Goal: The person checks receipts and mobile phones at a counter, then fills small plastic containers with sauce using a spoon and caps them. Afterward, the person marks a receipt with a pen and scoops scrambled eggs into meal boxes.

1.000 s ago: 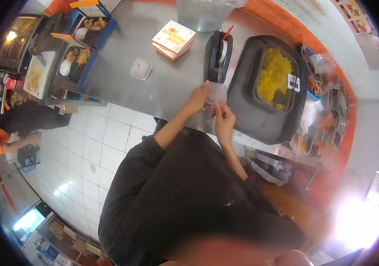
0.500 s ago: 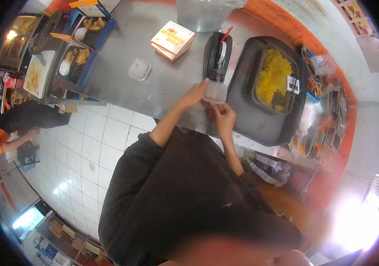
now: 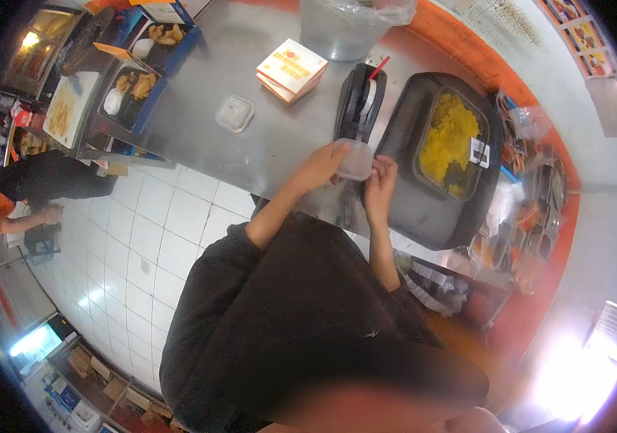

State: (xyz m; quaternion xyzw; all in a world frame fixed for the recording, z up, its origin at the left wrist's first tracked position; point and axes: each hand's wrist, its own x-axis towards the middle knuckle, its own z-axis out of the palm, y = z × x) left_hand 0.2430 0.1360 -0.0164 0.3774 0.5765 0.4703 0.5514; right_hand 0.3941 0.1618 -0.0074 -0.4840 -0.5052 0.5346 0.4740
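Observation:
Between my hands is a small clear plastic container (image 3: 354, 160) above the front edge of the metal table. My left hand (image 3: 320, 167) is closed on its left side. My right hand (image 3: 381, 180) is at its right edge with fingers bent; whether they grip it is hard to tell. Just behind the container lies a black tape dispenser (image 3: 359, 105) with a red stick on it. A second small lidded container (image 3: 235, 113) rests on the table to the left. Behind it is a stack of white and orange printed boxes (image 3: 291, 70).
A black tray (image 3: 413, 187) on the right bears a container of yellow food (image 3: 452, 137). A clear plastic-lined bucket (image 3: 344, 32) stands at the back. Opened boxes of fried food (image 3: 128, 94) are at the left. A person in orange and black (image 3: 41, 184) is at far left.
The view has shifted slightly. My right hand has moved up and right, from below the clear container to its right side. My left hand still holds the container.

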